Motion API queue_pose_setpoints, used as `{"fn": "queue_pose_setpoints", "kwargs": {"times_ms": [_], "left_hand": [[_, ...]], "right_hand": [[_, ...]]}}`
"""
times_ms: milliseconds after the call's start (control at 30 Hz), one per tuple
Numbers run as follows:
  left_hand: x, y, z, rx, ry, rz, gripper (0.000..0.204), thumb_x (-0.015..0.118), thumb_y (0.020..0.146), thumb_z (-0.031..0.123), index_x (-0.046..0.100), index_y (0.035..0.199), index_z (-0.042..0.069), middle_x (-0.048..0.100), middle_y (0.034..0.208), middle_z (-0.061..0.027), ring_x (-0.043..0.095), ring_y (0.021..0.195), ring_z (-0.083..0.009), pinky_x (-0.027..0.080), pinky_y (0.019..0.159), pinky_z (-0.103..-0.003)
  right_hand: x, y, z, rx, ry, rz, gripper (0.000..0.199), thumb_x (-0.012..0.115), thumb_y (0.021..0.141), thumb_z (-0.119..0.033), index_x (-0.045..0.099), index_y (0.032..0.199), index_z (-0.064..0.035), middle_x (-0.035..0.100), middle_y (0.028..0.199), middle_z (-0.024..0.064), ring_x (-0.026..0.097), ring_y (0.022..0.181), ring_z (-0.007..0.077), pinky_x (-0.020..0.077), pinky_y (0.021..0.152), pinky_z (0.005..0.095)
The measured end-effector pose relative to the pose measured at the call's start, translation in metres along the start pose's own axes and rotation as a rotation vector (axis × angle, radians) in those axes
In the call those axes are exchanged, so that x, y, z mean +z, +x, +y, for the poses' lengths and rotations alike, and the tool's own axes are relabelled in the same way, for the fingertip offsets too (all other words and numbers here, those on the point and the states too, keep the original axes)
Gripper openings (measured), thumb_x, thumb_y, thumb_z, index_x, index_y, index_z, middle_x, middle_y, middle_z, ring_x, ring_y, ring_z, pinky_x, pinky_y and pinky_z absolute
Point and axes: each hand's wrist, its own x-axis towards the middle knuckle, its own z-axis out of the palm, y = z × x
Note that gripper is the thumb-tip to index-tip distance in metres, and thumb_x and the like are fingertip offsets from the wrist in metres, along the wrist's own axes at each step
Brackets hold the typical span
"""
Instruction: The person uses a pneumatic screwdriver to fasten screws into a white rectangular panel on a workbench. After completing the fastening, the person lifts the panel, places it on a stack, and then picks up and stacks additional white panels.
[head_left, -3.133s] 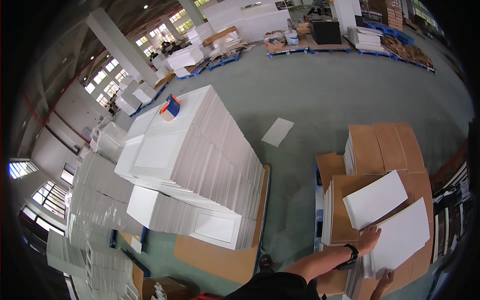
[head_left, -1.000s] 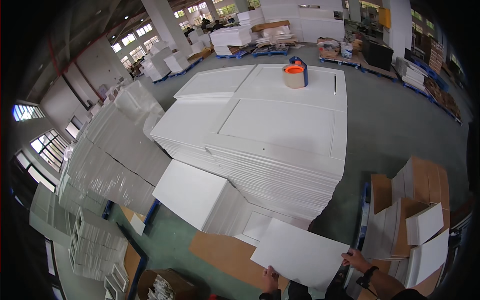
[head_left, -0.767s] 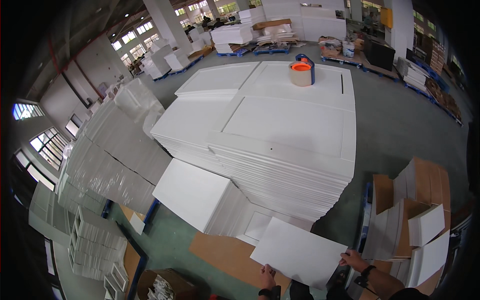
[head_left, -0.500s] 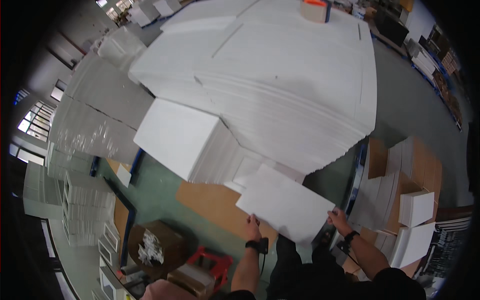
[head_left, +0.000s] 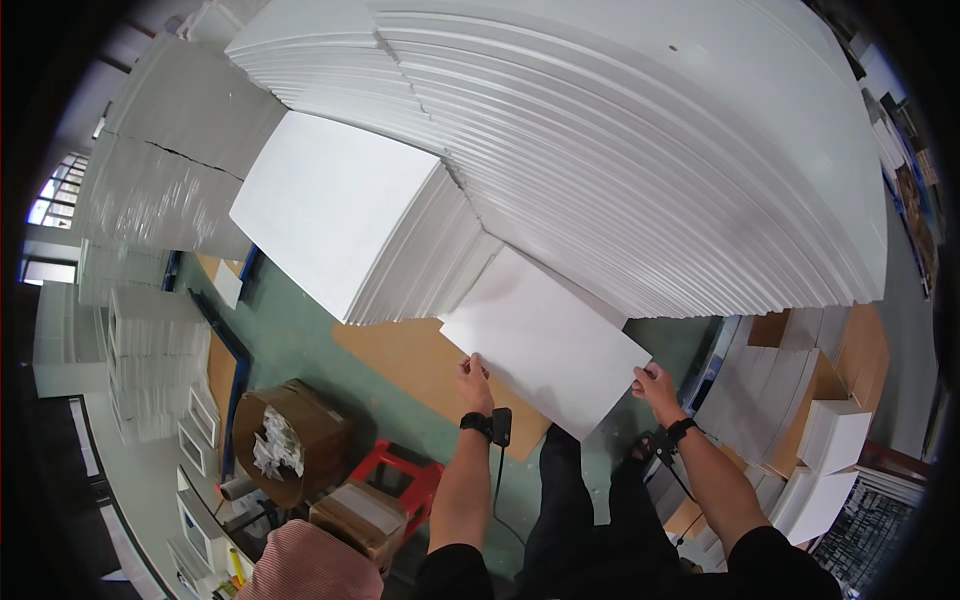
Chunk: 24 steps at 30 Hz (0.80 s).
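Note:
A flat white rectangular board [head_left: 550, 335] is held out in front of me, tilted. My left hand [head_left: 474, 383] pinches its near left edge, and my right hand [head_left: 655, 390] has closed on its right corner. Just beyond the board's far edge rises a tall stack of large white boards [head_left: 640, 180]. To the left stands a lower stack of smaller white boards [head_left: 335, 205], close to the held board's left corner. A brown sheet [head_left: 400, 360] lies on the green floor beneath. What lies directly under the held board is hidden.
At lower left are an open cardboard box [head_left: 300, 440] with crumpled white wrapping, a red stool [head_left: 425, 485] and a closed carton [head_left: 360, 520]. A pink striped cap or cloth [head_left: 310, 565] is beside them. Film-wrapped stacks [head_left: 170, 150] stand far left; cartons and white panels [head_left: 790, 390] stand right.
The stacks look larger and nearer, as my view has moved in and downward. The board is still between both hands and now lies closer to the large stack's side.

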Motion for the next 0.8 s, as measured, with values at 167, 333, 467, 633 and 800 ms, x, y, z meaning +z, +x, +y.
{"fn": "queue_pose_setpoints", "kwargs": {"times_ms": [167, 333, 467, 633, 800], "left_hand": [[0.017, 0.032, 0.005, 0.034, 0.081, 0.049, 0.029, 0.066, 0.101, 0.024, 0.056, 0.116, 0.001, 0.058, 0.093, -0.0035, 0.054, 0.077, -0.0115, 0.049, 0.069, -0.029], [0.024, 0.051, 0.003, 0.036, 0.1, 0.068, 0.036, 0.069, 0.097, 0.022, 0.053, 0.118, -0.002, 0.06, 0.099, -0.0078, 0.057, 0.08, -0.014, 0.05, 0.071, -0.03], [0.027, 0.066, -0.007, 0.053, 0.197, 0.117, 0.047, 0.071, 0.095, 0.02, 0.049, 0.127, -0.006, 0.06, 0.11, -0.0142, 0.06, 0.091, -0.0211, 0.051, 0.08, -0.035], [0.043, 0.07, -0.014, 0.054, 0.3, 0.095, 0.059, 0.07, 0.095, 0.017, 0.043, 0.141, -0.009, 0.06, 0.122, -0.0209, 0.062, 0.106, -0.0283, 0.05, 0.091, -0.039], [0.04, 0.074, -0.01, 0.102, 0.272, -0.002, 0.046, 0.066, 0.096, 0.008, 0.05, 0.136, -0.009, 0.065, 0.109, -0.0169, 0.063, 0.095, -0.0266, 0.051, 0.086, -0.039]], "right_hand": [[0.027, 0.048, -0.014, -0.032, 0.003, 0.018, 0.032, 0.07, 0.096, -0.027, 0.064, 0.108, 0.0019, 0.066, 0.09, 0.0044, 0.067, 0.077, 0.012, 0.0591, 0.068, 0.0288], [0.043, 0.071, -0.022, -0.011, -0.022, 0.003, 0.033, 0.069, 0.096, -0.03, 0.062, 0.108, -0.0002, 0.063, 0.091, 0.0039, 0.066, 0.08, 0.0129, 0.0599, 0.072, 0.0306], [0.05, 0.089, -0.017, 0.008, -0.01, 0.038, 0.034, 0.07, 0.096, -0.03, 0.062, 0.109, 0.0008, 0.062, 0.091, 0.0041, 0.065, 0.079, 0.0124, 0.0603, 0.071, 0.0301], [0.049, 0.105, -0.004, 0.029, -0.008, 0.121, 0.036, 0.071, 0.096, -0.029, 0.063, 0.112, 0.0023, 0.063, 0.092, 0.0049, 0.065, 0.078, 0.0121, 0.0611, 0.07, 0.03], [0.055, 0.111, -0.005, -0.04, 0.0, 0.161, 0.041, 0.075, 0.094, -0.023, 0.059, 0.116, 0.008, 0.066, 0.096, 0.0115, 0.067, 0.076, 0.0161, 0.0615, 0.068, 0.0315]]}}
